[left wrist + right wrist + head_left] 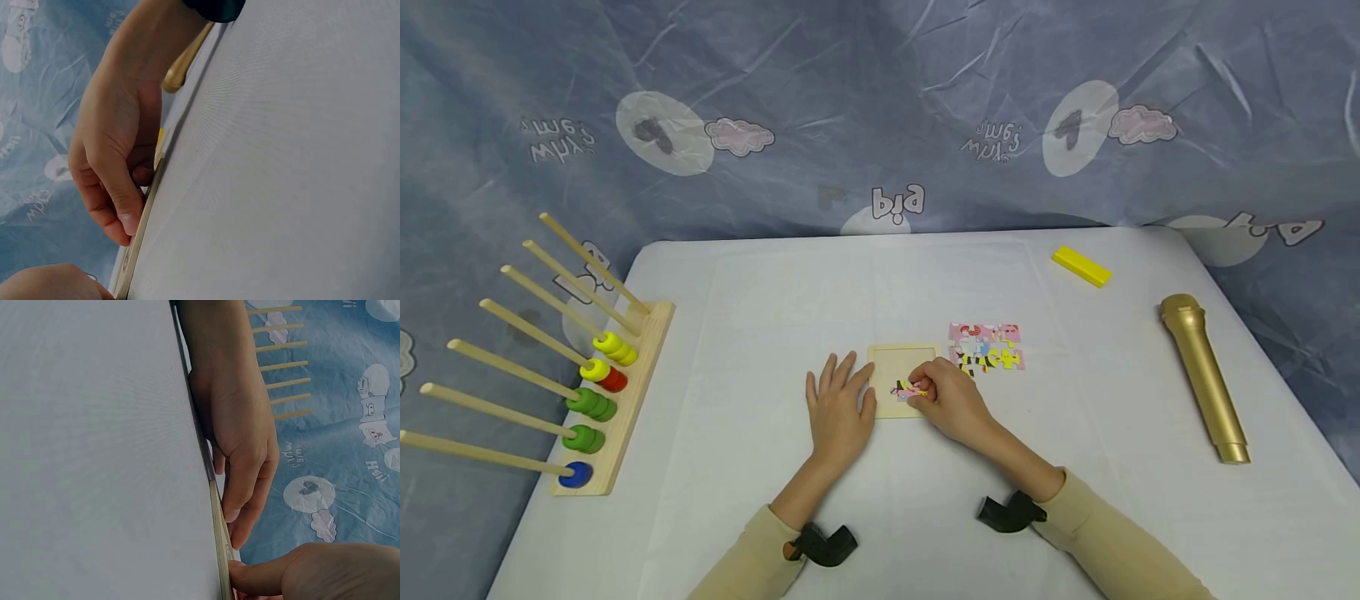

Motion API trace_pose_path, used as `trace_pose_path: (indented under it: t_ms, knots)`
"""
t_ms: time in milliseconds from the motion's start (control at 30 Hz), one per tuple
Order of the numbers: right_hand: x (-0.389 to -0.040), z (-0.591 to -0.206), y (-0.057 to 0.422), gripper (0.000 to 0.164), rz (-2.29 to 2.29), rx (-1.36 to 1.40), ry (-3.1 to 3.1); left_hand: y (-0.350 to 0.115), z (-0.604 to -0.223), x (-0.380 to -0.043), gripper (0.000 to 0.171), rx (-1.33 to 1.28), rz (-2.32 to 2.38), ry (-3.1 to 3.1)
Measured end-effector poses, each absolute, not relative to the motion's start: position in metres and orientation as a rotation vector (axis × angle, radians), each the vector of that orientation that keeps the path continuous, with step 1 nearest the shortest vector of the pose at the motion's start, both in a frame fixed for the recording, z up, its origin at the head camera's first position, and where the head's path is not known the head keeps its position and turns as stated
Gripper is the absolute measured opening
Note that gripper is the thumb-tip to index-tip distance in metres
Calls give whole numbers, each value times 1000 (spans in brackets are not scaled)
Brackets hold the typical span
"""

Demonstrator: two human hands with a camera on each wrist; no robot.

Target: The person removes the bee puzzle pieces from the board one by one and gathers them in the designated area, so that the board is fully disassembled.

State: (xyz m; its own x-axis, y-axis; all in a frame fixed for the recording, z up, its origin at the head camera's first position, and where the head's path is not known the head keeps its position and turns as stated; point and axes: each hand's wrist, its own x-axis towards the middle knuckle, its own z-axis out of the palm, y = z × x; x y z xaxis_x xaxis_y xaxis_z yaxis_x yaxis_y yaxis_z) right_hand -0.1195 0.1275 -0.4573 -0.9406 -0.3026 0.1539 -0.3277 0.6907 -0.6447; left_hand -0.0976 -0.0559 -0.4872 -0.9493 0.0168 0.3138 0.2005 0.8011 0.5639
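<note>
A shallow wooden puzzle tray (pixel 885 358) lies in the middle of the table, with jigsaw pieces (pixel 901 388) in its lower part. My left hand (pixel 838 408) rests at the tray's left edge, fingers spread and the thumb along its side. Over the tray, my right hand (pixel 953 402) pinches a small puzzle piece (pixel 917 390) between thumb and curled fingers, which partly cover it. Behind that hand lies a patch of joined pink and yellow puzzle pieces (pixel 987 343). In the left wrist view, the right hand (pixel 112 144) bends down over the tray's rim (pixel 140 231).
At the left stands a wooden rod stacker (pixel 643 367) with coloured rings on several slanting rods. A yellow block (pixel 1081 267) lies at the back right, and a gold microphone (pixel 1206 379) near the right edge. A printed cloth (pixel 850 108) hangs behind the white-covered table (pixel 775 292).
</note>
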Motion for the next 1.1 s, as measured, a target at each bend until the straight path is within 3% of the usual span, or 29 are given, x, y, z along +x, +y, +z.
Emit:
trace_pose_path:
  t_ms: [733, 1100]
  knots:
    - [-119, -459, 128, 28, 1123, 568, -2817, -56, -488, -97, 33, -156, -901, -2701]
    - [-121, -459, 131, 16, 1267, 623, -2720, -56, -487, -97, 32, -172, -908, -2677]
